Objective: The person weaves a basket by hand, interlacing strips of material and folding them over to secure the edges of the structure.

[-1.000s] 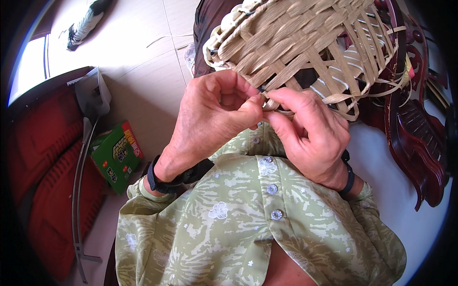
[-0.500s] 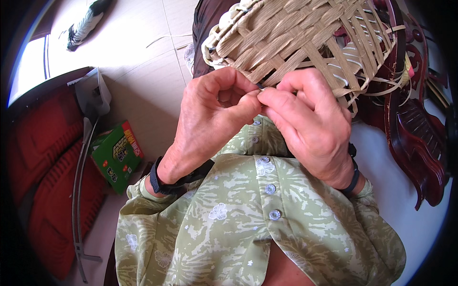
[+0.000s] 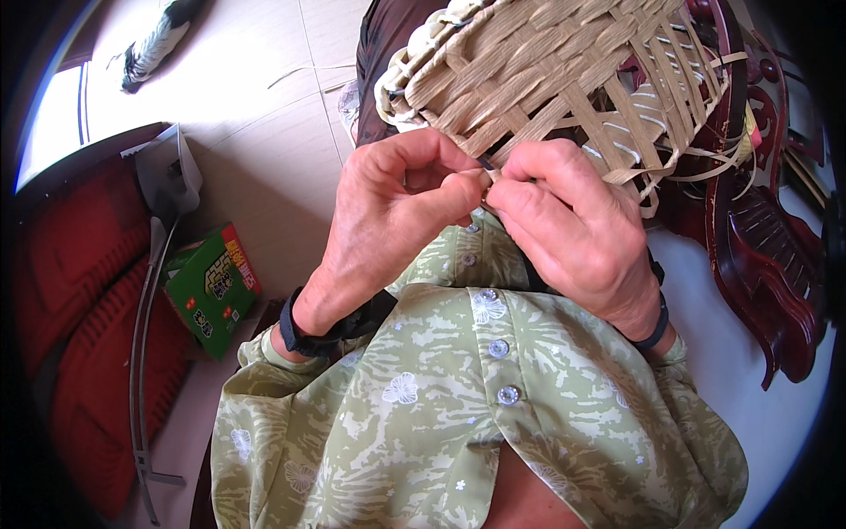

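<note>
Tan basket (image 3: 520, 75) pinched by both hands (image 3: 379, 212) (image 3: 582, 238); green box (image 3: 198, 282) lettered.

The right hand (image 3: 586, 234) has turned and lifted, and its fingers now cover the near bit of the basket (image 3: 520, 70) edge that showed beneath them at first. Since the last picture its raised knuckle has dipped, baring more pale strip (image 3: 493, 176) beside the left hand (image 3: 388, 207).

Floor (image 3: 273, 212): pale tile, straight joints; bright light patch (image 3: 233, 44), upper left. Red ribbed furniture (image 3: 106, 379), left. Carved dark-red wooden furniture (image 3: 745, 238), right.
</note>
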`<state>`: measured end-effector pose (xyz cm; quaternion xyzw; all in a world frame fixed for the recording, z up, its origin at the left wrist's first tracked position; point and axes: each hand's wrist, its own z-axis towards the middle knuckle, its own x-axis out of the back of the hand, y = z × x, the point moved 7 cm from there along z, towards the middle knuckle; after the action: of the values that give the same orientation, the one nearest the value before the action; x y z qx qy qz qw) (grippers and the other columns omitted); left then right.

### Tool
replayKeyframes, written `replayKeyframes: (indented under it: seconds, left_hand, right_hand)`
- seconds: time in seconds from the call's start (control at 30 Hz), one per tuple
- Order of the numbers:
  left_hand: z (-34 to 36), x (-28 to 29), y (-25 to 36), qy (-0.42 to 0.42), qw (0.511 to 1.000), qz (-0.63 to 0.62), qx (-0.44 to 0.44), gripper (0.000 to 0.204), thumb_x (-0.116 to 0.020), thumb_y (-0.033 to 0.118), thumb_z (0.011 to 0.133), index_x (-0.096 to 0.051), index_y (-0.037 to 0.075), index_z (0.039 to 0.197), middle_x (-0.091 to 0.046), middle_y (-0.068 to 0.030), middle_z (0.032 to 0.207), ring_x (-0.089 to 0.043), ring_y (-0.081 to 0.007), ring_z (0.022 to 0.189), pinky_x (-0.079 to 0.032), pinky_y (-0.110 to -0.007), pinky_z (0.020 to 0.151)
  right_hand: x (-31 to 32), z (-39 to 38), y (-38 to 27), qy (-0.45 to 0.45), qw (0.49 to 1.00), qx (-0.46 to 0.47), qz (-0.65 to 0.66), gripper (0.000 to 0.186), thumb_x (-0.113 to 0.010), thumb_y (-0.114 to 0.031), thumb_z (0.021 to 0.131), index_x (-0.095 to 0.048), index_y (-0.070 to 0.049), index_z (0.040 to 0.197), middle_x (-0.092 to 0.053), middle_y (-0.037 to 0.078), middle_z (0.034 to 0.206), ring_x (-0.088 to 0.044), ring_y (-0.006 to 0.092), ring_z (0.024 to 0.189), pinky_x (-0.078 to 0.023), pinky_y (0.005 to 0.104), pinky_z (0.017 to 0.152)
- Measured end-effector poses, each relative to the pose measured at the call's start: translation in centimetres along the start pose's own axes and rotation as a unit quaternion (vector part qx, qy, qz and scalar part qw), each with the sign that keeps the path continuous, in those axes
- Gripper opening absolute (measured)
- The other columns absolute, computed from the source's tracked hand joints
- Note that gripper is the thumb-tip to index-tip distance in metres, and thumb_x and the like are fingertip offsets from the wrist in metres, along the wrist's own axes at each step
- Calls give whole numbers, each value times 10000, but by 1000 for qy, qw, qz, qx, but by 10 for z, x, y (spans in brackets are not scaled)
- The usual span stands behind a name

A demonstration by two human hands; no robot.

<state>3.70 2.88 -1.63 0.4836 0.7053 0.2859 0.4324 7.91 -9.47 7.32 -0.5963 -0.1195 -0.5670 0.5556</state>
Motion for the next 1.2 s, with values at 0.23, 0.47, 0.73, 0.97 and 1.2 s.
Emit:
replayKeyframes:
  seconds: [0.23,0.47,0.73,0.97,1.2]
  left_hand:
    - [3,-1,-1,-23,996,-75,52,36,-675,25,871,-691,5,847,-697,-29,781,-631,-94,687,-525,-246,658]
    - [4,-4,-4,-7,990,-132,44,39,-649,2,882,-659,-10,846,-697,-66,779,-675,-131,708,-545,-268,679]
    - [2,-7,-3,-12,998,-65,14,41,-647,2,899,-634,-19,866,-699,-79,778,-687,-156,713,-545,-278,729]
    - [0,-5,-3,-20,999,-40,11,74,-647,22,940,-636,-12,876,-707,-87,837,-683,-157,737,-542,-276,758]
    - [-28,7,48,47,861,344,-371,211,-723,-132,797,-685,-44,985,-709,-121,873,-684,-171,763,-545,-289,705]
  right_hand:
    - [-1,0,3,56,995,87,-8,217,-728,23,709,-623,7,898,-576,100,941,-643,199,694,-536,303,528]
    - [0,8,1,-12,1000,-22,10,232,-718,103,727,-651,-23,910,-617,100,888,-653,243,730,-540,329,598]
    - [4,-1,5,33,987,-154,-5,228,-770,64,750,-681,-33,936,-617,66,870,-634,195,705,-516,316,598]
    - [1,-5,2,68,993,-71,-58,217,-758,46,741,-641,-58,892,-552,55,873,-649,199,688,-515,348,551]
    - [0,-6,5,61,993,-103,-21,227,-787,-15,747,-638,-66,910,-568,53,887,-657,220,715,-519,359,577]
